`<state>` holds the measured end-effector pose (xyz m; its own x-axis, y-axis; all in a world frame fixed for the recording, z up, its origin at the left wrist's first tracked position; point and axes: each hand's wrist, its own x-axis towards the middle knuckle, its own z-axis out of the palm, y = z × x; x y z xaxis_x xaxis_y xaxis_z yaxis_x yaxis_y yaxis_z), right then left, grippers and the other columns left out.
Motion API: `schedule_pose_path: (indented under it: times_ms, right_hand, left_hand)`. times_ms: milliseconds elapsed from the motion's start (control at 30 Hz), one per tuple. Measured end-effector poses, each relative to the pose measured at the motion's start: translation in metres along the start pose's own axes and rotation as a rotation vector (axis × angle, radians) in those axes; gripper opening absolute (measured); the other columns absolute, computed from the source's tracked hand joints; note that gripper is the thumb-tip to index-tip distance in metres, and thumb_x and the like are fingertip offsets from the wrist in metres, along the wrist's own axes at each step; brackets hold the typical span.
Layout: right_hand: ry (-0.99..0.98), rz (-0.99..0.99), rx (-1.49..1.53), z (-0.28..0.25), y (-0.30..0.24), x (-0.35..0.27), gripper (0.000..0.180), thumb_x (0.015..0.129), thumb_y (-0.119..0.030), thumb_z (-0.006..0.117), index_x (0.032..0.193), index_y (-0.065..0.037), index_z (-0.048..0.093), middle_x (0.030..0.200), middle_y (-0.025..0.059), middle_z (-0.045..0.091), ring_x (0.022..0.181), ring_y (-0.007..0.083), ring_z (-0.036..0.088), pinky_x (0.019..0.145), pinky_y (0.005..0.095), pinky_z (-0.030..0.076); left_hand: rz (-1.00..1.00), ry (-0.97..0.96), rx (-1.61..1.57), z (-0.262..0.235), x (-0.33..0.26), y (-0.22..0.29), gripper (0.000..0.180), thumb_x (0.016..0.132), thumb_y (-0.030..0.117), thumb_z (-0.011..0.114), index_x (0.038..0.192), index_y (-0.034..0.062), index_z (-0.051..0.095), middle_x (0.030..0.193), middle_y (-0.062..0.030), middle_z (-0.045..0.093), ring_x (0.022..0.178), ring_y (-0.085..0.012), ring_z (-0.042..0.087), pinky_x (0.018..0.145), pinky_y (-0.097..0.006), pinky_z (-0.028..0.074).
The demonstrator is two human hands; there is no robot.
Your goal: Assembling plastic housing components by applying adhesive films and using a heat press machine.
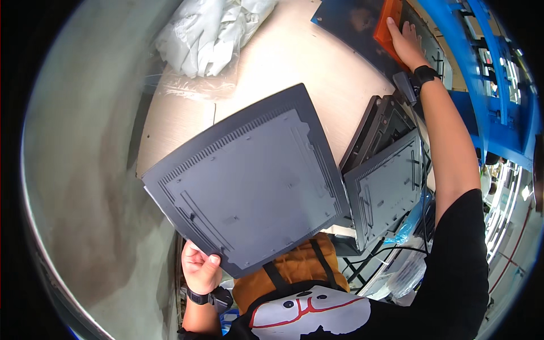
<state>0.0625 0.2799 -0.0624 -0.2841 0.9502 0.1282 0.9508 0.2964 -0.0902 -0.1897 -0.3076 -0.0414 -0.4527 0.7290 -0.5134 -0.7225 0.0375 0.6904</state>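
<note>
A large dark grey plastic panel (258, 184) with a row of vent slots and small clips is tilted in front of me. My left hand (201, 269) is closed on its lower left corner, thumb on the face and fingers curled behind the edge. At the far right, my right arm stretches out. My right hand (407, 44) has its thumb and fingers apart, resting over an orange strip (387, 25) that lies along a dark glossy sheet (351, 25). The right fingertips lie beyond the strip, near another grey panel.
A clear plastic bag of white pieces (207, 39) sits at the far left of the pale tabletop (277, 62). Right of the large panel are a smaller grey panel (388, 184) and black frame-like parts (385, 124). Blue metal framing (501, 119) rises at right; a black cable (422, 226) hangs nearby.
</note>
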Motion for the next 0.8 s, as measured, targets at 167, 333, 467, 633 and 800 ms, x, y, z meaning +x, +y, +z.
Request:
schedule_pose_path:
  times_ms: [167, 333, 467, 633, 800]
  right_hand:
    - [-0.055, 0.002, -0.045, 0.001, 0.003, 0.003, 0.098, 0.088, -0.076, 0.025, 0.151, -0.001, 0.017, 0.158, 0.0204, 0.011, 0.145, 0.0428, 0.008, 0.114, 0.0611, 0.008]
    - [0.015, -0.224, 0.281, -0.037, -0.023, -0.017, 0.095, 0.088, -0.069, 0.045, 0.149, 0.001, 0.022, 0.154, 0.0274, 0.020, 0.143, 0.0399, 0.019, 0.116, 0.0480, 0.018]
    - [0.002, -0.515, -0.069, -0.052, -0.024, -0.062, 0.088, 0.083, -0.037, 0.069, 0.146, 0.005, 0.025, 0.152, 0.0273, 0.024, 0.143, 0.0386, 0.023, 0.116, 0.0410, 0.023]
    - [0.055, -0.637, 0.000, -0.095, -0.066, -0.119, 0.057, 0.079, -0.012, 0.057, 0.131, 0.006, 0.041, 0.134, 0.0258, 0.046, 0.126, 0.0388, 0.045, 0.099, 0.0484, 0.040]
    - [-0.068, -0.750, 0.252, -0.146, -0.062, -0.194, 0.043, 0.089, -0.011, 0.048, 0.129, 0.006, 0.046, 0.133, 0.0240, 0.048, 0.124, 0.0377, 0.047, 0.100, 0.0462, 0.040]
  left_hand:
    - [-0.037, -0.062, -0.041, -0.001, 0.008, 0.001, 0.023, 0.080, 0.000, 0.073, 0.091, 0.0066, 0.054, 0.097, -0.0068, 0.065, 0.089, -0.0146, 0.060, 0.086, -0.031, 0.047]
    - [-0.053, -0.100, 0.114, 0.001, 0.010, 0.019, 0.024, 0.078, 0.008, 0.075, 0.081, 0.0091, 0.051, 0.090, -0.0050, 0.062, 0.086, -0.0148, 0.057, 0.082, -0.030, 0.045]
    - [-0.035, -0.115, 0.097, 0.014, 0.018, 0.028, 0.024, 0.078, 0.010, 0.075, 0.083, 0.0083, 0.051, 0.094, -0.0067, 0.063, 0.087, -0.0166, 0.058, 0.084, -0.032, 0.046]
    - [0.054, -0.171, 0.164, 0.026, 0.022, 0.049, 0.027, 0.079, 0.010, 0.073, 0.096, 0.0057, 0.052, 0.102, -0.0078, 0.062, 0.098, -0.0200, 0.057, 0.093, -0.035, 0.042]
    - [0.093, -0.302, 0.227, 0.054, 0.020, 0.062, 0.055, 0.084, 0.020, 0.070, 0.127, -0.0041, 0.045, 0.121, -0.0124, 0.056, 0.114, -0.0242, 0.052, 0.101, -0.040, 0.039]
